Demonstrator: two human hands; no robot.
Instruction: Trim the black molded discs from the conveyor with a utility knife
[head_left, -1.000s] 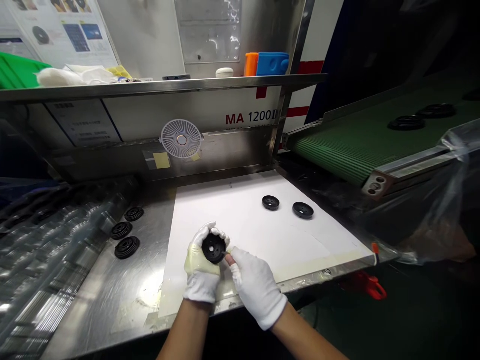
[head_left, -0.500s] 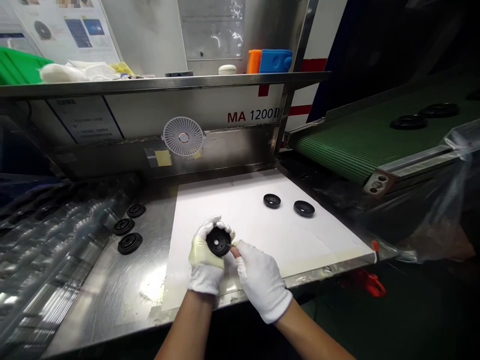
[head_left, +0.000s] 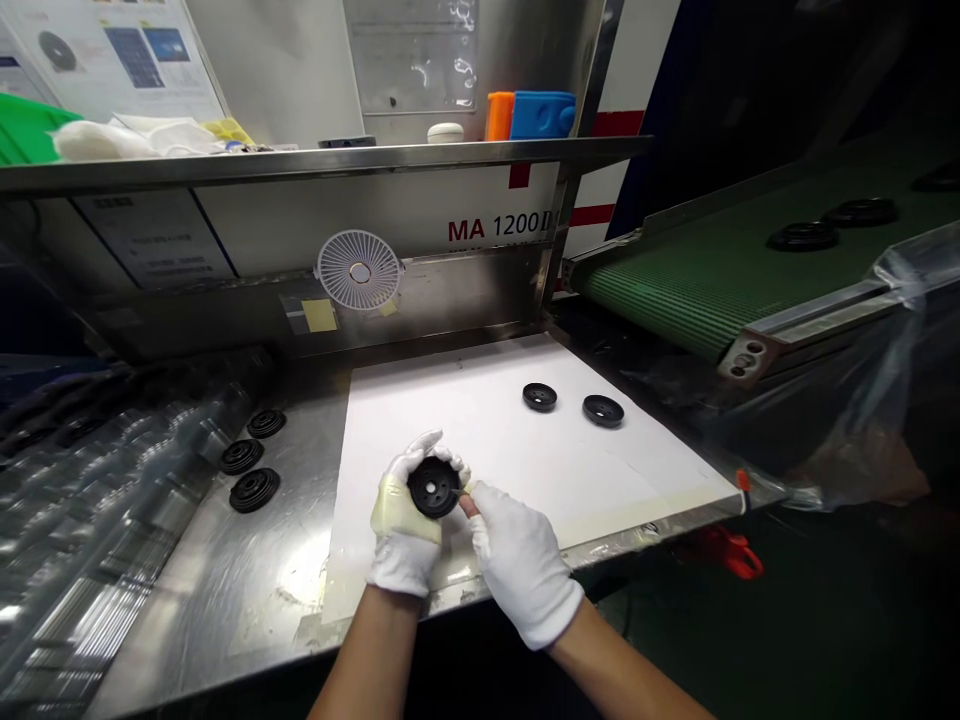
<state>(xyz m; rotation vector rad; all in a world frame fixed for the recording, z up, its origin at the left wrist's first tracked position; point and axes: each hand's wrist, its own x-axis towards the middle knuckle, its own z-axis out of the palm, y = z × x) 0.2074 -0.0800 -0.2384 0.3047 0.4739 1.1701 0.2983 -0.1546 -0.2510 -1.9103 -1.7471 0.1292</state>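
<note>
My left hand [head_left: 405, 520], in a white glove with yellowish palm, is closed round the edge of a black round plastic disc [head_left: 433, 487]. The disc is tilted up with its holed face towards me. My right hand [head_left: 517, 550], also gloved in white with a bare thumb tip, is closed at the disc's right rim. A thin dark tip shows between its fingers and touches or nearly touches the rim; the rest of that tool is hidden in the glove. Two similar discs, one [head_left: 540, 397] left of the other [head_left: 603, 410], lie on the white sheet [head_left: 450, 410].
Several black discs [head_left: 254, 489] sit at the left on the metal table [head_left: 217, 580], beside clear plastic trays [head_left: 112, 480]. A green conveyor belt [head_left: 675, 290] carries more discs at the right. A round fan [head_left: 360, 271] stands below the metal shelf [head_left: 285, 160].
The view has shifted slightly, so the scene sits a little further left. Both hands keep their hold at the disc, and the disc's face has turned slightly.
</note>
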